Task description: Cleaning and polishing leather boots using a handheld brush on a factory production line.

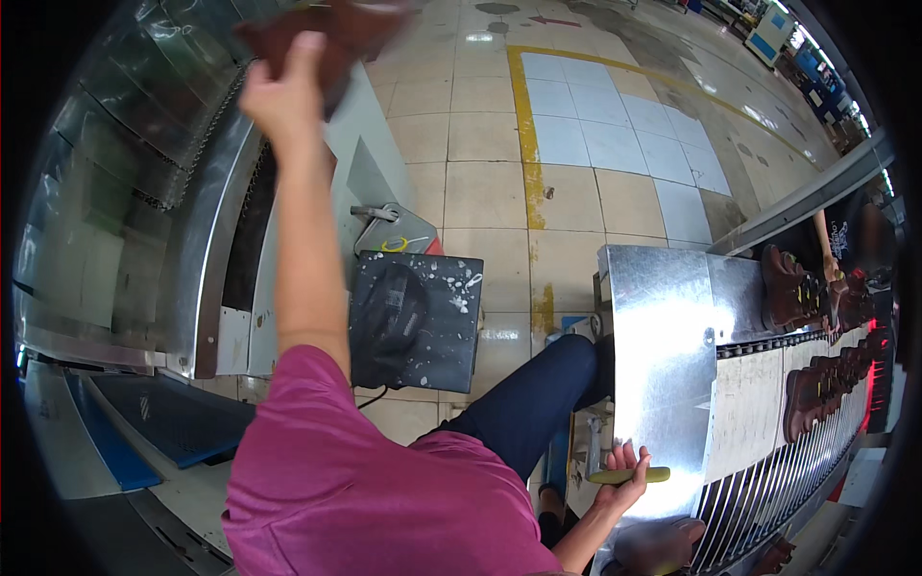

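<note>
Left hand grips a blurred brown shoe; right hand cradles a green stick loosely — so slackly that bumping the metal table could knock it free.

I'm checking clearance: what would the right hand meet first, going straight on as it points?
Probably the steel table, ahead of the right hand; depth is unclear, so it might pass above.
</note>
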The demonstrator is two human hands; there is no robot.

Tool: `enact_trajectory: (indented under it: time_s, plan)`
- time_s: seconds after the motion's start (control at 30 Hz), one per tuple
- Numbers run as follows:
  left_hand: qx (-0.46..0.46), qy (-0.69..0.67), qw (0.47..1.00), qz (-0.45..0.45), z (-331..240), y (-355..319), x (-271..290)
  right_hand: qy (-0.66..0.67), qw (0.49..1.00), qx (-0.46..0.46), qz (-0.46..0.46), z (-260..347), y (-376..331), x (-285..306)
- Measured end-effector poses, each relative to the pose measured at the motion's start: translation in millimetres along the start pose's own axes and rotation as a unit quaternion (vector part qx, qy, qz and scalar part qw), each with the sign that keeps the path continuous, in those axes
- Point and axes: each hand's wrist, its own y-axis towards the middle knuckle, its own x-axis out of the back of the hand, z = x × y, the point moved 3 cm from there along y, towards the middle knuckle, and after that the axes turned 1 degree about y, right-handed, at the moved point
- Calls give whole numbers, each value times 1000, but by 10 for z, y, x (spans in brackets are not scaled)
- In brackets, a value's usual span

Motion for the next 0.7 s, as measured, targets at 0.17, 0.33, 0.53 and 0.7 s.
enact_trajectory:
  time_s: [0.17, 0.33, 0.53, 0.7]
  plan:
    - [-22, 311, 938, -152, 1709, 2968, 648, -32, 999, 7, 18, -58, 295, -114]
    - [-6, 182, 823, 538, 2510, 1763, -1096, -101, 995, 13, -5, 74, 210, -596]
    - [-189, 16, 692, 697, 1692, -493, -2885, -434, 863, 242, -95, 321, -8, -18]
    - [-295, -44, 647, 701, 1347, -1387, -3092, -517, 771, 315, -199, 340, -36, 633]
